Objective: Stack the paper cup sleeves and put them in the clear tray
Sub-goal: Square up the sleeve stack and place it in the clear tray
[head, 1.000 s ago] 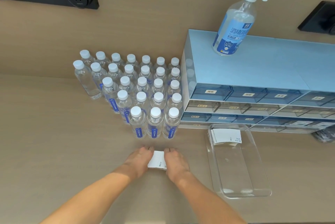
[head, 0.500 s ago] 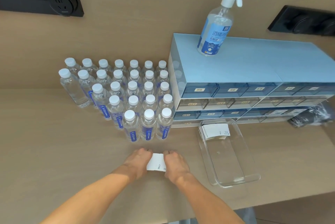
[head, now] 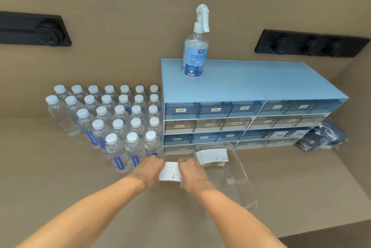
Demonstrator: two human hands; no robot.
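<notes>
A small stack of white paper cup sleeves [head: 170,171] is pressed between my two hands, close over the beige counter. My left hand [head: 149,171] grips its left side and my right hand [head: 192,173] grips its right side. Just to the right lies the long clear tray [head: 239,183], touching my right hand's far side. At the tray's far end rests another stack of white sleeves [head: 212,156]. The near part of the tray holds nothing.
A block of several water bottles [head: 120,125] stands right behind my left hand. A blue drawer cabinet [head: 241,107] with a spray bottle [head: 194,47] on top sits behind the tray. A dark bag [head: 323,137] lies at the right. The counter's front edge [head: 301,231] runs near.
The hands keep the same grip on the sleeves. The view has pulled back and tilted up, so the tray now appears closer to my right hand.
</notes>
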